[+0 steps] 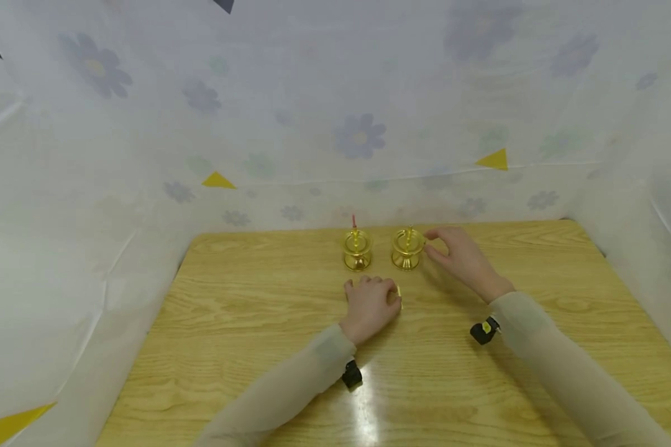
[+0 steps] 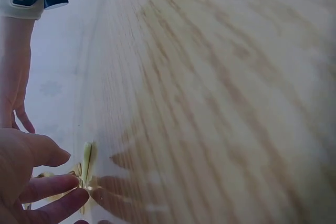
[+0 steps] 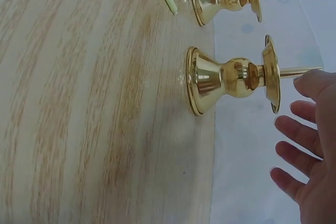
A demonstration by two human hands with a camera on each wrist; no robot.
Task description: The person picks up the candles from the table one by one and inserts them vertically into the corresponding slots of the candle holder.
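1. Two brass candle holders stood side by side near the back of the bench (image 1: 257, 347). The left holder (image 1: 357, 249) already carried a thin candle with a pink tip (image 1: 354, 221).
2. The right holder (image 1: 407, 249) showed only its bare spike; its candle was not yet on.
3. The left hand (image 1: 371, 304) rested on the bench just in front of the holders, fingers curled, apparently pinching a pale yellow candle (image 2: 88, 160).
4. The right hand (image 1: 460, 256) hovered just beside the right holder, fingers spread and holding nothing.
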